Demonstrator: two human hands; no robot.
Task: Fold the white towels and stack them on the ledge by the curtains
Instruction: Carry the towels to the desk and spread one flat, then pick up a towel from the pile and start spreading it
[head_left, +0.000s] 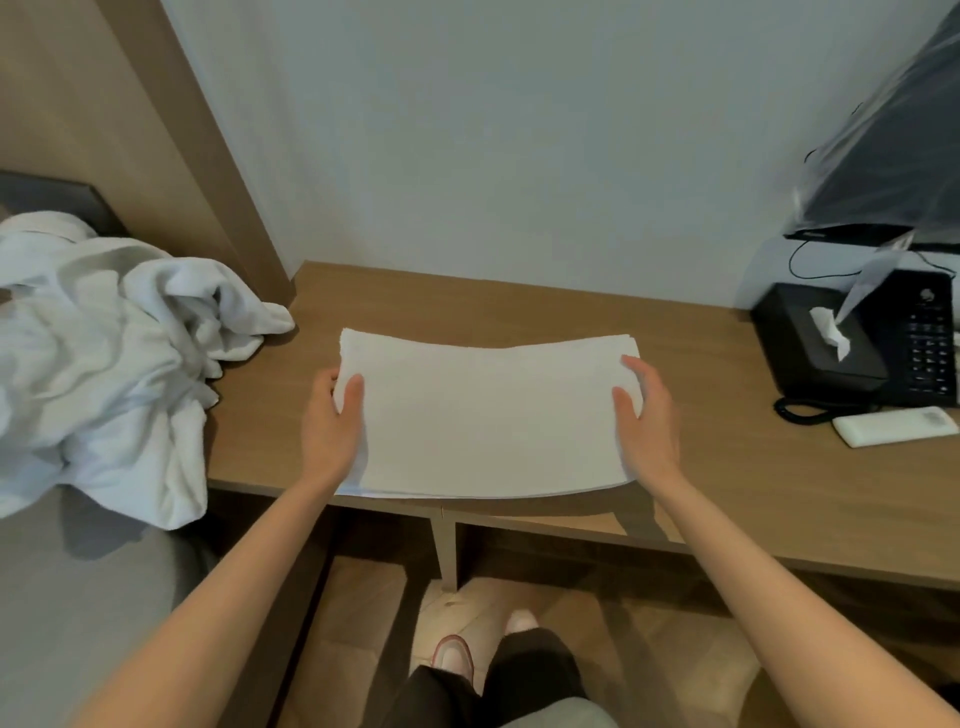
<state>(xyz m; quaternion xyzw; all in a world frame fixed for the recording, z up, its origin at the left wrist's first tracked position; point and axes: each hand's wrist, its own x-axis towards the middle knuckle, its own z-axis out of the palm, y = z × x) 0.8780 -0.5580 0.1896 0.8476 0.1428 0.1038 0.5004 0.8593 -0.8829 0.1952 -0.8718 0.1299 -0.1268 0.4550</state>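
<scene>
A: So, far left?
B: Crumpled white towels (104, 353), heaped beside the desk (727, 467).
A: And the hands?
B: The left hand (332, 421) grips the folded towel (488, 415) at its left edge, the right hand (647, 415) at its right edge. It lies mid-desk, overhanging the front. Far right, a tissue box (815, 338).

The wooden desk (701, 467) carried a folded white towel (488, 415) at the middle of its near edge, the towel's front hem reaching slightly past that edge. Toward the desk's right end stood a black tissue box (815, 343) just beside a black telephone (924, 343), with a white remote (893, 426) lying nearer the front. At the left edge, a crumpled pile of white towels (104, 353) lay on the grey bed (78, 597), one corner spilling onto the desk.
</scene>
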